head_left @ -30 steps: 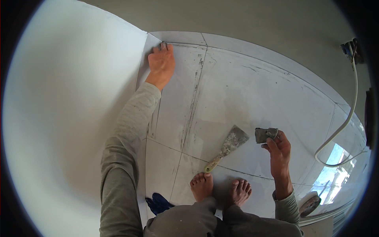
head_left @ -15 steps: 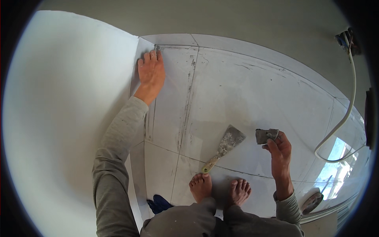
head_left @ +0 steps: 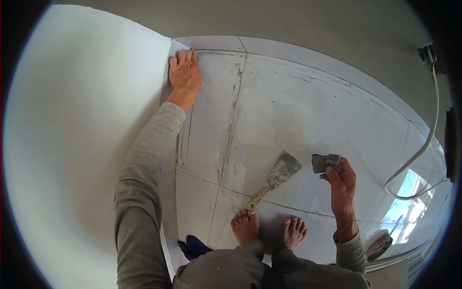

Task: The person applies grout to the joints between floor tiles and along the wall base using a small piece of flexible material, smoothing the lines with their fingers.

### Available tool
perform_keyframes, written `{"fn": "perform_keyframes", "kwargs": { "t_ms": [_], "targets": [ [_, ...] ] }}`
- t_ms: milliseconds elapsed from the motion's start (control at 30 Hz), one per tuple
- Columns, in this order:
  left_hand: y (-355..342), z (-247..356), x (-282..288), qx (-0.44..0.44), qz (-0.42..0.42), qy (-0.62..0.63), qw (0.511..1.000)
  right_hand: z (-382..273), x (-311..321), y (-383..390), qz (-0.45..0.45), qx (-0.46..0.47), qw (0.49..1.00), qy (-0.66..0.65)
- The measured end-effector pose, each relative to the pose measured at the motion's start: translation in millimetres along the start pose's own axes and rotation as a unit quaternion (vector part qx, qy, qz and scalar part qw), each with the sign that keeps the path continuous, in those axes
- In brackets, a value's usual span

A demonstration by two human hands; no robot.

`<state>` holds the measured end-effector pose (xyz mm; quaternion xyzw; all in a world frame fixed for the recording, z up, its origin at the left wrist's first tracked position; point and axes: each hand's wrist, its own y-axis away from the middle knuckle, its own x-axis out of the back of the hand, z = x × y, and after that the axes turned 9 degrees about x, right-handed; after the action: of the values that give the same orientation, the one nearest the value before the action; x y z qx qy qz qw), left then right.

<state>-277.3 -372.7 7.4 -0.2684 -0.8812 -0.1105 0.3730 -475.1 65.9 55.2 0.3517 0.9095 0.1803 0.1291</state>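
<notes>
My left hand [head_left: 185, 74] is at the far-left tiled corner, palm down, fingertips at the grout-marked joint where the skirting meets the floor tiles [head_left: 308, 111]; its fingers are extended, holding nothing visible. My right hand [head_left: 340, 185] grips a small dark grey rectangular piece [head_left: 321, 163] between thumb and fingers, raised at the right. A putty knife [head_left: 284, 169], with a wide crusted blade and pale handle, lies between the hands, its handle end just beyond my bare left foot [head_left: 244, 226].
White wall [head_left: 82, 120] at left, grey wall [head_left: 298, 19] beyond the skirting. A white cable [head_left: 435, 106] hangs from a wall box [head_left: 426, 55] at right. Dark blue item [head_left: 192, 248] lies lower left; a round grimy object [head_left: 378, 248] and long strips [head_left: 404, 255] lie lower right.
My left hand has shifted left along the corner, dipping slightly and rising back toward the far edge. My right hand and the putty knife have stayed about the same.
</notes>
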Motion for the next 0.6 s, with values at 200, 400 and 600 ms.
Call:
{"fn": "perform_keyframes", "kwargs": {
  "t_ms": [200,400,600],
  "targets": [
    [-1.9,-5.2,-1.7,-0.007,0.042,-0.003,0.999,-0.5,-3.1,-3.4,0.001,0.001,1.000,0.000],
    [18.6,-11.3,8.7,-0.031,0.034,0.041,0.998,-7.7,-10.3,-4.1,-0.005,0.011,1.000,-0.006],
    [25.8,-1.4,17.3,0.025,-0.037,0.190,0.981,-4.8,-8.8,-2.2,-0.011,0.003,1.000,0.009]
  ]
}}
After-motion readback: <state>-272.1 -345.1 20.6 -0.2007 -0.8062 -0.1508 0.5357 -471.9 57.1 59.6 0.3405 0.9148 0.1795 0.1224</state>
